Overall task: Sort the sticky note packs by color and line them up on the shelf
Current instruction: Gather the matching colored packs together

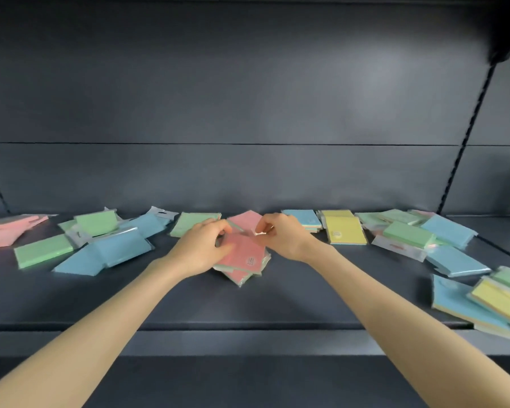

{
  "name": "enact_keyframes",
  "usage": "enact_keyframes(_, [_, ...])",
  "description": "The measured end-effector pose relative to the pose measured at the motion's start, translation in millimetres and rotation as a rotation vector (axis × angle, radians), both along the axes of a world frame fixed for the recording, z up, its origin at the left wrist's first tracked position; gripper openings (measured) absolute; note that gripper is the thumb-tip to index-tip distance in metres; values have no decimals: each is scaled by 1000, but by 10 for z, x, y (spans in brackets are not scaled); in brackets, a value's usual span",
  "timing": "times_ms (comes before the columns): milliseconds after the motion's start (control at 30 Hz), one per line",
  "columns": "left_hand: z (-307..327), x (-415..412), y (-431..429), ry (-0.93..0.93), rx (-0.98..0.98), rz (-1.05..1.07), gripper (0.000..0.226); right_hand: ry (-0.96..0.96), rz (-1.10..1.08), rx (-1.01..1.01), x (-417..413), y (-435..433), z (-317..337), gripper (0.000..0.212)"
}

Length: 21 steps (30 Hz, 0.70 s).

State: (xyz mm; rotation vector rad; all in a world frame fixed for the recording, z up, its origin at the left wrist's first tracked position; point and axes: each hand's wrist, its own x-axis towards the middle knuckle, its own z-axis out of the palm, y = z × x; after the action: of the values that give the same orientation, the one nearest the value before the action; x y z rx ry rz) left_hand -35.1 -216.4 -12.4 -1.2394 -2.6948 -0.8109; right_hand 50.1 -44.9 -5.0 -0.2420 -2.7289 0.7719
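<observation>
The left hand [202, 245] grips the top pink pack [245, 254] of a small pile [238, 276] on the shelf [248, 307]; the right hand [283, 235] pinches its far edge. Mixed-colour packs [346, 231] lie scattered either side of the pile.

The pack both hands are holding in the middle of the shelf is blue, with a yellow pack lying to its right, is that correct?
No. The head view shows the pack held by the left hand and right hand is pink, not blue. It is in the middle of the shelf, with a yellow pack to its right.
</observation>
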Motion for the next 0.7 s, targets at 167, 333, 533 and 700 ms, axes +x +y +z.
enact_keyframes(167, [168,-43,30,99,-14,-75,26,1,-76,121,129,86,156,27])
enact_keyframes(333, [351,40,245,209,-33,-156,33,-39,-210,258,436,272,342,32])
enact_keyframes(533, [525,443,755,326,-24,-290,39,-29,-374,310,1051,677,497,33])
enact_keyframes(700, [525,891,1247,318,-37,-420,38,-73,-477,323,1635,1071,482,34])
